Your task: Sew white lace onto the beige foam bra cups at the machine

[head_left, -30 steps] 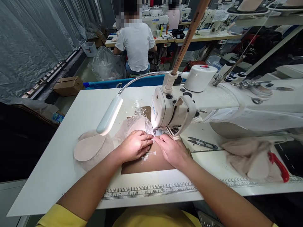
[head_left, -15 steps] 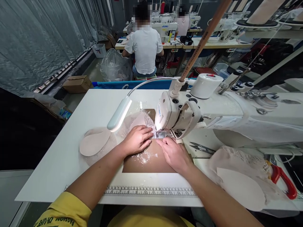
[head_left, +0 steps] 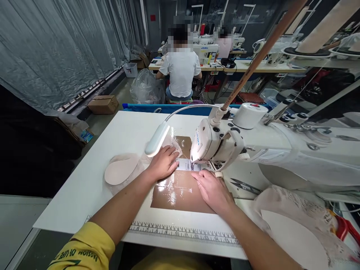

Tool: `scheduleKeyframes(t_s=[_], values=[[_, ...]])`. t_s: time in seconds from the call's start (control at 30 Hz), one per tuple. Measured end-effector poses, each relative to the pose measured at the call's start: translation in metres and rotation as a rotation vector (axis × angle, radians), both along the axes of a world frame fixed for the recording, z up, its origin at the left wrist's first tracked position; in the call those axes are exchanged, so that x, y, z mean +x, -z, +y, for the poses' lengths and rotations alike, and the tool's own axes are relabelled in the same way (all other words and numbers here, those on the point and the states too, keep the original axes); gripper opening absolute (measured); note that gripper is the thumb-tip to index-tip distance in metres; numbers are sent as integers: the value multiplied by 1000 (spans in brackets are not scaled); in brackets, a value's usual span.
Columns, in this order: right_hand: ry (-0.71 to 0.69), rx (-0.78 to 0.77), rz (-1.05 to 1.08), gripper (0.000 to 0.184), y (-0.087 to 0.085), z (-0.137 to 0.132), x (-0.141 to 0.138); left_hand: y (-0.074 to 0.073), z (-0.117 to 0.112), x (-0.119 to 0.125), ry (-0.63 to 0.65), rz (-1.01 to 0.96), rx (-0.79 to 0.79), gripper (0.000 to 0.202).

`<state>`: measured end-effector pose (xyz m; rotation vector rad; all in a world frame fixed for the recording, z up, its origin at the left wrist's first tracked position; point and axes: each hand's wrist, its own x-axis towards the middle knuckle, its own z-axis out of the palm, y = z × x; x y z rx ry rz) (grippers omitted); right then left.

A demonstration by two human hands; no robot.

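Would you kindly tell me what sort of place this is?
Most likely a garment sewing workshop: a sewing machine stands on the white table, cut fabric pieces lie beside it, and another person sits at more machines behind.

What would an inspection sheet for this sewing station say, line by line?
Surface: white table, printed ruler along its near edge, glossy brown patch in front of the needle.
Job's things: pale fabric piece lying under the sewing machine head, lit by the lamp.
Clutter: beige cup pad at left; thread snips, beige lace pile and a red handle at right.
Hands: left hand flat on the fabric; right hand flat on the brown patch, fingertips towards the needle.
Cables: nothing seen beyond the lamp's gooseneck.
Surroundings: person in a white shirt seated back-turned at another machine; grey plastic sheeting, cardboard box on the floor.
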<state>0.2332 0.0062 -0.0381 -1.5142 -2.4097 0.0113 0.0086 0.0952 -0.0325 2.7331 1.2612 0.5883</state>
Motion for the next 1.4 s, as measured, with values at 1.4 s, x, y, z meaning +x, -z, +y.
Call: scheduleKeyframes(t_s=[1.4], values=[[-403, -154, 322, 22, -7, -15, 7, -19, -40, 9, 54, -283, -679, 38]])
